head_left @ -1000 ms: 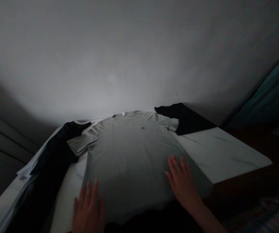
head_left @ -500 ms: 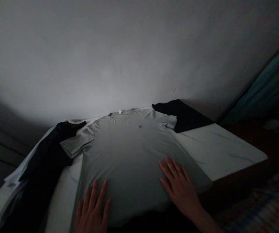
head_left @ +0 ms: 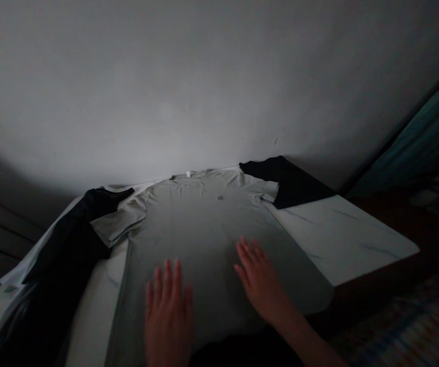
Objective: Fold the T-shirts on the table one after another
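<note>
Grey T-shirt [head_left: 204,224] spread front up on the bench [head_left: 345,234], collar toward the wall [head_left: 204,92], sleeves meeting dark cloth [head_left: 298,183] at either side. Left hand [head_left: 169,321] and right hand [head_left: 261,285] palm down over its lower front, fingers extended, grasping nothing; whether they press, cannot tell. Step in hand looks like smoothing. Small creases near collar and shoulders. Next move probably calls for light, even palms, lest the shirt drag or bunch.

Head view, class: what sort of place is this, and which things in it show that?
Probably a room in a home, though it is dim: a grey shirt lies spread on a white table, and what looks like a curtain shows at far right.
</note>
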Tool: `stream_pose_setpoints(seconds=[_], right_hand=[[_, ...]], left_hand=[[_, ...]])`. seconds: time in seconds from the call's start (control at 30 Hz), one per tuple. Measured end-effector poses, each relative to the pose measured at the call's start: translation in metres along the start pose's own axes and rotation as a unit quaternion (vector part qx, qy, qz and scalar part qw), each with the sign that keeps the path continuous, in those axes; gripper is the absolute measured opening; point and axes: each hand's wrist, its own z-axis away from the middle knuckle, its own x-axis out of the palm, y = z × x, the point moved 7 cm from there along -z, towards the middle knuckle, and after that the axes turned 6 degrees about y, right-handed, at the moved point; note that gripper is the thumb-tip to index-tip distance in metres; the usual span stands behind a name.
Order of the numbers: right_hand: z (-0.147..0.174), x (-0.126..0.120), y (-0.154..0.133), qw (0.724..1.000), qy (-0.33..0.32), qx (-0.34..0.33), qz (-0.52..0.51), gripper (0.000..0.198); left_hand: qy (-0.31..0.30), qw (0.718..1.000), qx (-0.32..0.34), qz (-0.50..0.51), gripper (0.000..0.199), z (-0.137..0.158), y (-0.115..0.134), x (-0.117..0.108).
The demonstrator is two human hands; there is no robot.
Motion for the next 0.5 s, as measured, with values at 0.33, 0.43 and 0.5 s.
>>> stream_pose_setpoints(seconds=[0.33, 0.43, 0.5], right_hand=[[-0.031, 0.032, -0.048, 0.991, -0.092, -0.077, -0.058, 0.054], [-0.023, 0.024, -0.025, 0.994, -0.079, -0.068, -0.032, 0.057], [-0.018, 0.019, -0.006, 0.997, -0.067, -0.045, -0.011, 0.059]], left_hand=[[-0.048, 0.995, 0.076, 0.032, 0.055, -0.034, 0.050, 0.046], [-0.048, 0.997, 0.061, 0.009, 0.055, -0.026, 0.030, 0.035], [-0.050, 0.998, 0.039, -0.008, 0.054, -0.021, 0.013, 0.028]])
